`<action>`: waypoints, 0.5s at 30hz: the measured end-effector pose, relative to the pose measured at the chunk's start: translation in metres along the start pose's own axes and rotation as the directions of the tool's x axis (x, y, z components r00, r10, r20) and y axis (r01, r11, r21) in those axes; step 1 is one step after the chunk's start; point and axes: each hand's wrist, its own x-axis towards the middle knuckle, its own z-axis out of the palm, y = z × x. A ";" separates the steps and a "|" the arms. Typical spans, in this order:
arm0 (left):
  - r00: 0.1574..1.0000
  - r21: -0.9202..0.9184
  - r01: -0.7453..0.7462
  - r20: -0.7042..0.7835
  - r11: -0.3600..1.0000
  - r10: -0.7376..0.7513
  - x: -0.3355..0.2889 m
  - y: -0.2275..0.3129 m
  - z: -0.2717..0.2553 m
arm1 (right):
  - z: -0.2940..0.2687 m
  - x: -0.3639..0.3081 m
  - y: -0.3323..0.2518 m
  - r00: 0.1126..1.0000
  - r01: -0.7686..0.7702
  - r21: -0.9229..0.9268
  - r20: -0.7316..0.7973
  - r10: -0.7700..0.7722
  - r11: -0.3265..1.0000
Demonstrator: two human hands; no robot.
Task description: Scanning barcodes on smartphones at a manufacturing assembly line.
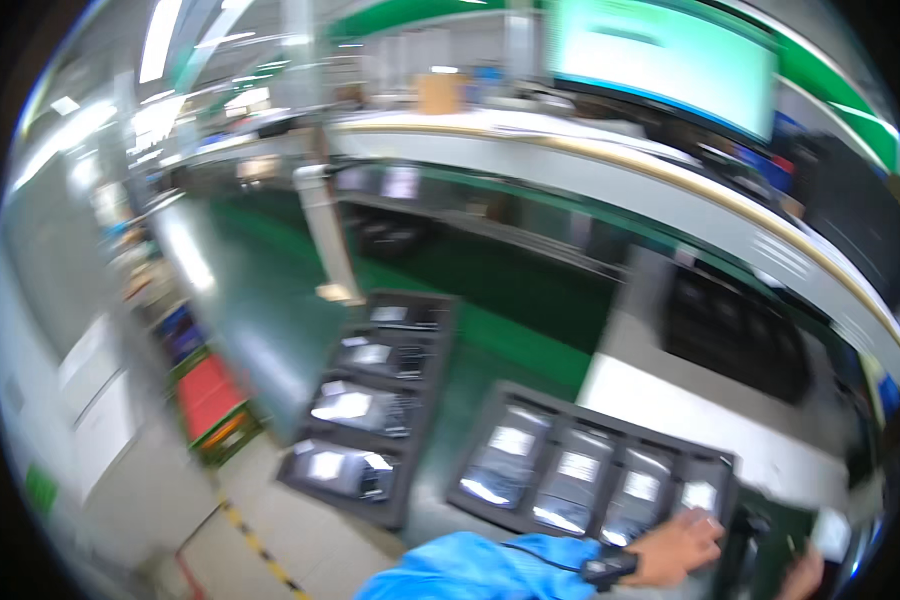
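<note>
My left hand (675, 548), in a blue sleeve (490, 568) with a black band (610, 568) at the wrist, reaches to the right-hand end of a black tray (582, 410). Its bent fingers close at the lower part of a clear bag (698, 494) with a white label, in the tray's end compartment. Similar bags with dark contents, such as this labelled bag (578, 478), fill the other compartments. At the lower right edge, my right hand (802, 576) is blurred and partly cut off. Near it is a pale piece (830, 535); whether the hand touches it is unclear.
A second black tray (410, 500) of bagged items lies to the left on the green bench. A dark tray (735, 330) sits beyond a white surface (730, 425). A shelf (570, 150) carries a lit monitor (660, 65). A red-topped crate (213, 395) stands on the left floor.
</note>
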 end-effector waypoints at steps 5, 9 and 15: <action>0.963 0.085 0.164 0.204 0.983 -0.178 -0.001 0.004 -0.051 | 0.136 -0.097 -0.124 0.628 -0.349 -0.265 0.646 0.434 0.899; 0.970 0.122 0.145 0.178 0.982 -0.165 0.001 0.009 -0.049 | 0.141 -0.094 -0.117 0.328 -0.204 -0.393 0.835 0.441 0.896; 0.967 0.097 0.125 0.210 0.987 -0.143 0.008 0.016 -0.047 | 0.149 -0.083 -0.122 0.184 0.007 -0.505 0.849 0.495 0.863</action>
